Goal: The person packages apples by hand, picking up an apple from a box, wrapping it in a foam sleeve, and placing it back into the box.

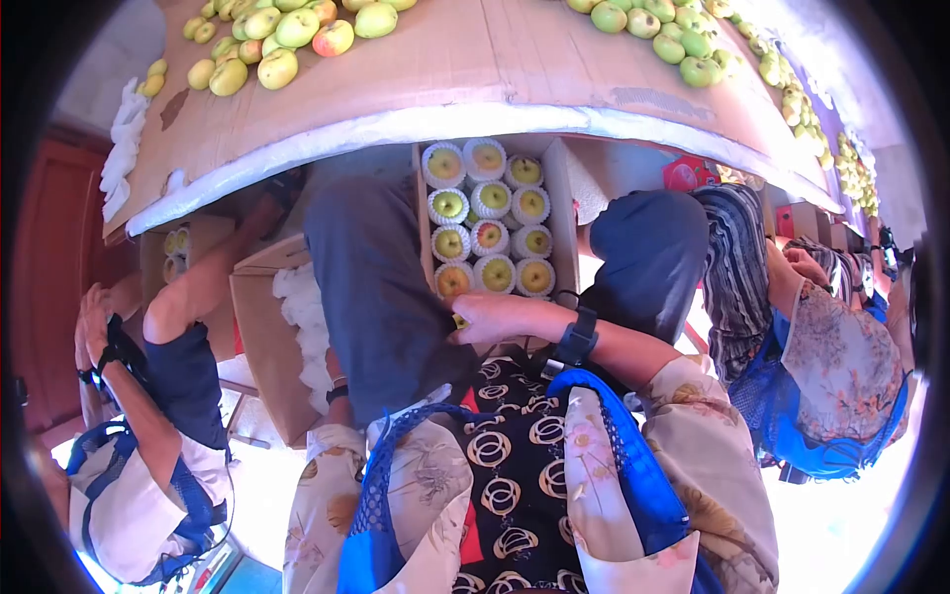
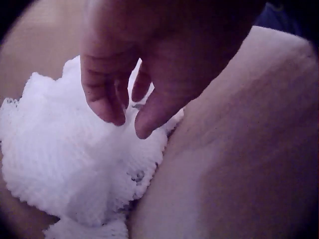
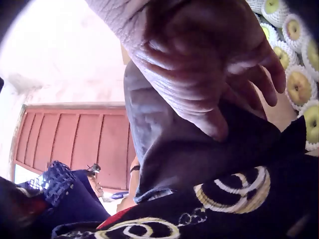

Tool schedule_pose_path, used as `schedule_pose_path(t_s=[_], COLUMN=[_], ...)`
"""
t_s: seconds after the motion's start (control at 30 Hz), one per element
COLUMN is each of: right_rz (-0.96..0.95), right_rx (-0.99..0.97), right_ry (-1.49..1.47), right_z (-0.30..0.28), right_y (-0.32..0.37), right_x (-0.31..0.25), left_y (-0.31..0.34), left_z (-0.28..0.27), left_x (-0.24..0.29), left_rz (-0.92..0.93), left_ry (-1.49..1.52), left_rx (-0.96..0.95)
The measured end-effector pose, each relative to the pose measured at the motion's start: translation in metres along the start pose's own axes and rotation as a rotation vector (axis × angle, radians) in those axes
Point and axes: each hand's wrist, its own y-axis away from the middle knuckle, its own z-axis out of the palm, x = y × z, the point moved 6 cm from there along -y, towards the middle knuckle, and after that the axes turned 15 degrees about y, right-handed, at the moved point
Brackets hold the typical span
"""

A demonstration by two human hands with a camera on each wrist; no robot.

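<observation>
In the left wrist view, the thumb and fingertips of my left hand (image 2: 164, 59) pinch a bit of a white foam net (image 2: 75, 144) from a pile. The head view hides that hand behind the knee, by the carton of foam nets (image 1: 300, 307). My right hand (image 1: 490, 319) is over the lap, near the front of an open box (image 1: 564, 213) of apples in foam nets. Its fingers (image 3: 259, 82) are loosely bent, with dark trousers showing between thumb and fingers. A small yellow-green patch (image 1: 459, 322) shows beside its fingertips in the head view.
A cardboard-covered table (image 1: 445, 74) with a white padded edge stands ahead, bearing heaps of loose apples (image 1: 297, 30). My knees flank the apple box. People sit close on both sides, one at left (image 1: 148, 475) and one at right (image 1: 831, 366).
</observation>
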Motion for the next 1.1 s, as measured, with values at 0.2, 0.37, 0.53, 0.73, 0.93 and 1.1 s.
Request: schedule_pose_path(t_s=[0.2,0.37,0.53,0.73,0.93,1.1], right_rz=[-0.057,-0.11,-0.382,-0.492,-0.481,-0.506], right_rx=[0.132,0.406,0.531,0.638,0.535,0.705], right_ry=[0.025,-0.271,-0.764,-1.097,-1.105,-1.158], right_z=[-0.024,-0.072,-0.115,-0.129,-0.119,-0.131], right_y=[-0.006,-0.005,0.014,0.043,0.038,0.047], right_x=[0.007,0.012,-0.008,-0.007,-0.003,0.005], left_y=[0.042,0.103,0.14,0.144,0.143,0.145], left_z=[-0.137,-0.244,-0.269,-0.244,-0.219,-0.217], left_x=[0.011,0.134,0.278,0.343,0.355,0.364], left_rz=[0.112,0.463,0.785,0.914,0.874,0.773], left_ry=[0.905,1.67,1.788,1.701,1.78,1.779], left_rx=[0.675,0.471,0.1,-0.049,-0.305,-0.254])
